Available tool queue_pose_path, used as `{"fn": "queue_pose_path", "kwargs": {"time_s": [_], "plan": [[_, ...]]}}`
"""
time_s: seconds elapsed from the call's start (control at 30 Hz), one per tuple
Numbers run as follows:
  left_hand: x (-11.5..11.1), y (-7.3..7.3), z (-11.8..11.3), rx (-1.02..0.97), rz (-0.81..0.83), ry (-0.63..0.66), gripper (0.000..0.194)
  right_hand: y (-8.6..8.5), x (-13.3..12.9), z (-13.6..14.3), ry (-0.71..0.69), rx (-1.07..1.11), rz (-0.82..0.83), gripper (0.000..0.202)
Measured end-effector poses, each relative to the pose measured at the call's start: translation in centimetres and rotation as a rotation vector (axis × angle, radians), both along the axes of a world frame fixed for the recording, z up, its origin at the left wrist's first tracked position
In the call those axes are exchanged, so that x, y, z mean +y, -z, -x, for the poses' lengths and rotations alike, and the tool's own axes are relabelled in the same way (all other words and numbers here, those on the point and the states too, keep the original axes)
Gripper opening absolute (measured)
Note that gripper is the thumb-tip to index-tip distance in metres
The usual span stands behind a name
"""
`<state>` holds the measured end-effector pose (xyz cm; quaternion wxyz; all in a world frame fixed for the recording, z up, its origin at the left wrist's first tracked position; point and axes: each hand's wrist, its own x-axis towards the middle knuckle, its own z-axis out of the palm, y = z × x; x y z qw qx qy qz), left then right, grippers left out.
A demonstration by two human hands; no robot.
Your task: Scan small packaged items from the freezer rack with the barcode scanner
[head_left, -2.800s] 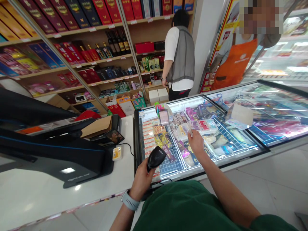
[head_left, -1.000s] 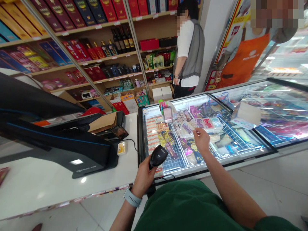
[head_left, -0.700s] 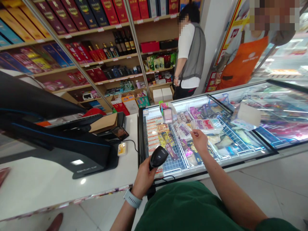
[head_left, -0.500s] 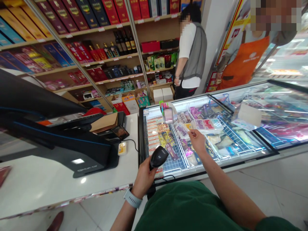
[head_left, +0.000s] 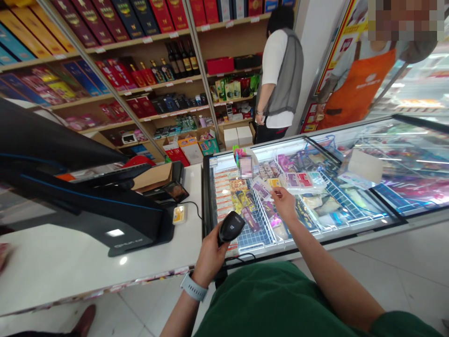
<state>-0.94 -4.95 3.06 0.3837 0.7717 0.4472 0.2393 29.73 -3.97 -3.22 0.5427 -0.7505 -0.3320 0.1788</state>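
Observation:
My left hand (head_left: 209,256) is wrapped round the handle of a black barcode scanner (head_left: 232,226), above the near left corner of a glass-topped chest freezer (head_left: 351,234). In my right hand (head_left: 285,205) a small white-and-purple flat pack (head_left: 261,188) is pinched at its edge, over the freezer lid. Just beyond those fingers lies a yellow pack (head_left: 274,182). To its right sit a similar purple pack (head_left: 291,179) and a red pack (head_left: 303,179). The writing on the packs is too small to read.
A white counter (head_left: 150,276) on my left carries a dark checkout screen (head_left: 140,229), an open cardboard box (head_left: 154,180) and a yellow-and-white pack (head_left: 179,214). A white carton (head_left: 365,168) rests on the freezer. Across it stand a person in a grey vest (head_left: 286,75) and one in an orange apron (head_left: 358,89).
My right hand has moved slightly left and toward the scanner with the white-and-purple pack, uncovering more of the yellow pack. The left hand and scanner stay almost still. A foot at lower left has shifted.

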Motion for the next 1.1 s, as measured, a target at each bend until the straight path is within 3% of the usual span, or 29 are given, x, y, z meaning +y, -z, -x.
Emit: {"fn": "queue_pose_path", "kwargs": {"time_s": [0.13,0.33,1.1], "plan": [[0.2,0.3,-0.1,0.010,-0.016,-0.033,0.057,0.5,0.6,0.2,-0.033,0.213,-0.052,0.038],[0.3,-0.1,-0.3,0.078,-0.026,-0.051,0.038,0.8,1.0,1.1,-0.074,0.293,-0.069,0.033],[0.2,-0.2,-0.2,0.130,-0.065,-0.029,0.037,0.4,1.0,2.4,-0.075,0.332,-0.086,0.035]]}}
